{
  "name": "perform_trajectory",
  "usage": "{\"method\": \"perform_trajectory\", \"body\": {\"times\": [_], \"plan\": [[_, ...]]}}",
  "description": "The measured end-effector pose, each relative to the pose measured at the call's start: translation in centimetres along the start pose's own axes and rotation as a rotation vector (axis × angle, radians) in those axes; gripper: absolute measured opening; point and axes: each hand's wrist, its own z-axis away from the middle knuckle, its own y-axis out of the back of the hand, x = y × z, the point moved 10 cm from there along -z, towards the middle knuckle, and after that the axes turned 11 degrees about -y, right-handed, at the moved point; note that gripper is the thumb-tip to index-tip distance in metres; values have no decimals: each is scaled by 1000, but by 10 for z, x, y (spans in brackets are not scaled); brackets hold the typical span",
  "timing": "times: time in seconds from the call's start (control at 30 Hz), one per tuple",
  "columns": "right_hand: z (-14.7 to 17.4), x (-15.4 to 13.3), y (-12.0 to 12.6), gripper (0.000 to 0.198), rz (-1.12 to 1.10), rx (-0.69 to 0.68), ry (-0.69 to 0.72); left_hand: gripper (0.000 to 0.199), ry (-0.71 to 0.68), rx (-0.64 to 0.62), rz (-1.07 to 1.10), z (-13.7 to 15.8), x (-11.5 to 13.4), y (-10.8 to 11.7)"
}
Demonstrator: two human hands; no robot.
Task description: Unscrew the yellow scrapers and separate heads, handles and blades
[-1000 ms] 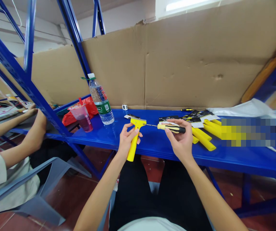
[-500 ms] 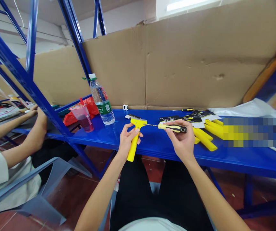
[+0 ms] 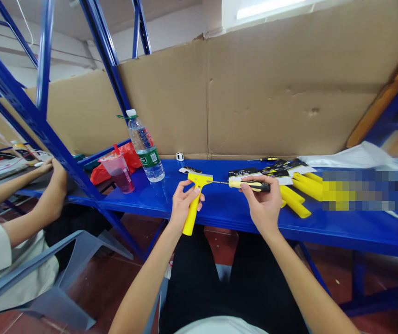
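Note:
My left hand (image 3: 184, 202) is closed round a yellow scraper (image 3: 192, 214), its wide head up and its handle slanting down over the table's front edge. In my right hand (image 3: 264, 204) is a screwdriver (image 3: 249, 185) with a yellow and black handle, held level. Its thin shaft points left and its tip meets the right side of the scraper's head. Fingers hide part of both handles. Several more yellow scraper handles (image 3: 298, 204) lie on the table just right of my right hand. Black and white printed cards (image 3: 242, 174) lie behind the screwdriver.
On the blue table (image 3: 150, 199) stand a water bottle (image 3: 148, 153) and a pink cup (image 3: 118, 174) beside a red bag (image 3: 97, 174). A second screwdriver (image 3: 268, 159) lies at the back, near the cardboard wall (image 3: 271, 93). A co-worker's arms (image 3: 42, 199) are at the left, beyond a blue post.
The camera view has shifted slightly. The screwdriver's handle appears turned a little in my right hand, with its tip still at the scraper's head. My left hand keeps its hold.

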Motion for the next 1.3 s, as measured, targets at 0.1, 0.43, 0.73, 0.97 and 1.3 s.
{"method": "perform_trajectory", "body": {"times": [0.1,0.43,0.73,0.97,1.3], "plan": [[1,-3,-6,38,-31,-69,17,63,7,-20,-16,1,0,-1],[-2,1,7,35,46,66,-42,61,-4,-49,-26,1,-2,0],[-1,3,-1,40,40,-22,-53,63,-36,-15,-40,1,1,-3],[-3,6,-14,57,-40,-144,-82,60,-62,0,-72,1,2,-2],[-4,14,-8,49,-7,-91,-113,59,-63,2,-90,2,3,-2]]}}
